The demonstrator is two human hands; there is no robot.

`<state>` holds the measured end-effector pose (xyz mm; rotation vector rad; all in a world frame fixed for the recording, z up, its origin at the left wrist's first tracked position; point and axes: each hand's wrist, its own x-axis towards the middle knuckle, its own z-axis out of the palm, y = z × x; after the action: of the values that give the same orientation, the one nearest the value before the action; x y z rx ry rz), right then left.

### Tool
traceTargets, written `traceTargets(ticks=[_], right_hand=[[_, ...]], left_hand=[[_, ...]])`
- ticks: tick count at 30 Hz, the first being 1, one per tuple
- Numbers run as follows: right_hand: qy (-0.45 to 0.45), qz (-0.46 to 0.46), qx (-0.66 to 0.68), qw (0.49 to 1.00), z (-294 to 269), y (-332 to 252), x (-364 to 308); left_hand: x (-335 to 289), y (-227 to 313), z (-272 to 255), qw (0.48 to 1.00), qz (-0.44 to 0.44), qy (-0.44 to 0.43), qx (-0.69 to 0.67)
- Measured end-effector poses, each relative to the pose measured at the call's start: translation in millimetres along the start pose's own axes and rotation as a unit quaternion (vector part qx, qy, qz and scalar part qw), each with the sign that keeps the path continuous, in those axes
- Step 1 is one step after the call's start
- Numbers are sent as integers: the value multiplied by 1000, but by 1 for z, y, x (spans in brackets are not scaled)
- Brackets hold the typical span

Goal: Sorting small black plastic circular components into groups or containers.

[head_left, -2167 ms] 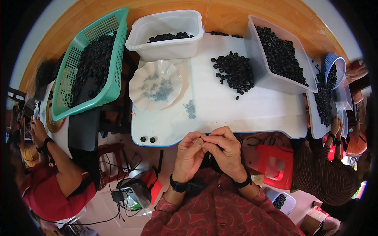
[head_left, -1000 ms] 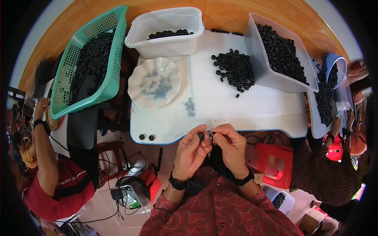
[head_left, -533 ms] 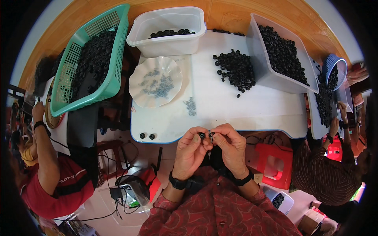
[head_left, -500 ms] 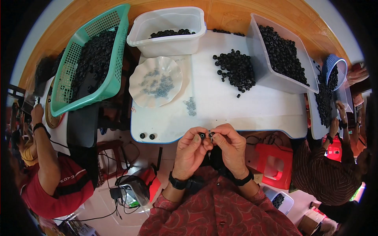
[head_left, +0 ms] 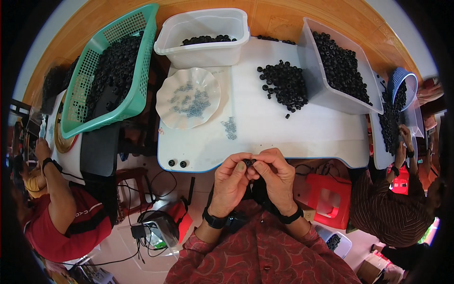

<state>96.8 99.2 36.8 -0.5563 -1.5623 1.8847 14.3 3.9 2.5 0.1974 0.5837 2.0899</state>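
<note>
Just past the table's near edge, my left hand [head_left: 229, 182] pinches a small black ring-shaped part [head_left: 247, 162] between thumb and fingertips. My right hand [head_left: 277, 177] meets it there, fingertips closed against the part's right side; what they hold is too small and covered to make out. On the white table [head_left: 274, 142] in front, two similar black parts [head_left: 177, 164] sit near the left front corner. A white wavy-rimmed plate [head_left: 165, 113] carries many tiny grey pieces, and a small patch of such pieces [head_left: 230, 128] lies beside it. A heap of black parts [head_left: 284, 85] spreads farther right.
Black parts fill a green basket [head_left: 137, 97] on the left, a white tub [head_left: 203, 57] at the back and a translucent bin [head_left: 326, 97] on the right. Red stools [head_left: 326, 208] stand below. People work at both sides; cables [head_left: 142, 236] trail over the floor.
The gap between my fingertips has closed: my right fingertips have come left against the black part in my left hand. Both hands otherwise stay in place.
</note>
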Motion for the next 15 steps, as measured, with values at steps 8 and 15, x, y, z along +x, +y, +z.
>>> traceTargets(ticks=[8, 15], right_hand=[[0, 1, -23, 1000, 0, -1, 1], [-3, -32, -81, 996, 0, -2, 2]], left_hand=[[-1, 2, 8, 999, 0, 37, 39], [-2, 2, 7, 998, 12, 44, 49]])
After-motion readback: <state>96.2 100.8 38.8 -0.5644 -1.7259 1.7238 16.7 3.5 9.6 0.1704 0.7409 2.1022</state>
